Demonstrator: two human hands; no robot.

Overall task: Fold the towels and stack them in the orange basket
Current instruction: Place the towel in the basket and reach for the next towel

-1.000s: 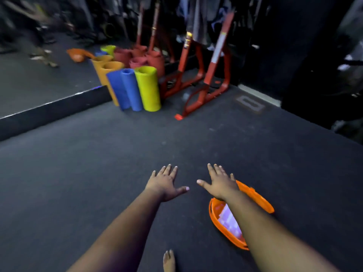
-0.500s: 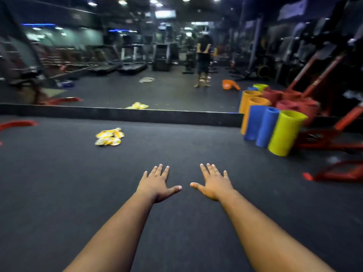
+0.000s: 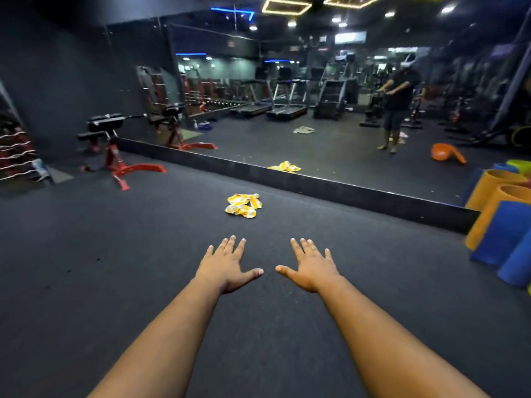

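Note:
A crumpled yellow and white towel (image 3: 243, 205) lies on the dark gym floor straight ahead, well beyond my fingertips. My left hand (image 3: 227, 264) and my right hand (image 3: 311, 267) are stretched forward side by side over the floor, palms down, fingers spread, holding nothing. The orange basket itself is out of view; only its reflection (image 3: 446, 153) shows in the wall mirror, at the right. The mirror also shows the towel's reflection (image 3: 284, 166).
A low black ledge (image 3: 344, 191) runs under the mirror across the floor. Upright orange, blue and green foam rolls (image 3: 500, 225) stand at the right edge. A red and black bench (image 3: 120, 150) stands at the left, with a dumbbell rack behind it.
The view has swung left and up: the orange basket left the frame, and the yellow towel, the mirror and the red bench came into view. Both hands stayed outstretched and empty.

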